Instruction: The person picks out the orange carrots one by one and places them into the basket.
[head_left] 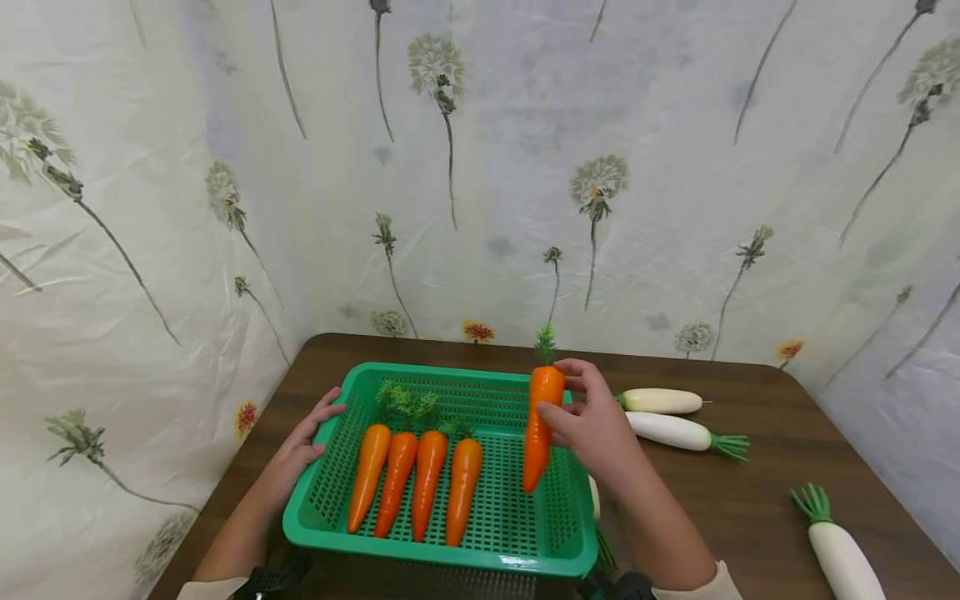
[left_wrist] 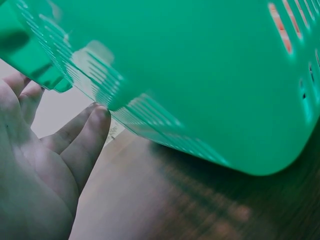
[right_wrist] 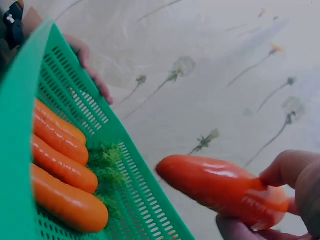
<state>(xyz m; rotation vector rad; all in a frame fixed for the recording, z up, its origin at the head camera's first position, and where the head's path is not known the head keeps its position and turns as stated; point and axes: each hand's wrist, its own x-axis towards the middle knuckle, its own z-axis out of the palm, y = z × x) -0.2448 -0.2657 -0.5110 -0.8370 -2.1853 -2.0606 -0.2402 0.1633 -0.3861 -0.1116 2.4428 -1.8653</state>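
Between thumb and fingers, my right hand (head_left: pixel 600 421) holds an orange carrot (head_left: pixel 542 421) with a green leafy top, tip down, above the right part of a green plastic basket (head_left: pixel 442 557). The right wrist view shows the held carrot (right_wrist: pixel 220 187) apart from the basket wall. Several carrots (head_left: pixel 429 479) lie side by side in the basket's left half, leafy tops toward the back. My left hand (head_left: pixel 303 446) touches the basket's left side with fingers extended; in the left wrist view, its fingertips (left_wrist: pixel 100 112) meet the slotted wall.
On the brown table (head_left: pixel 750 500), right of the basket, lie two white radishes (head_left: pixel 667 429) close together. Another white radish (head_left: pixel 847 558) is at the front right, and one more is partly hidden behind the basket's right edge. A flower-print cloth (head_left: pixel 510 167) hangs behind the table.
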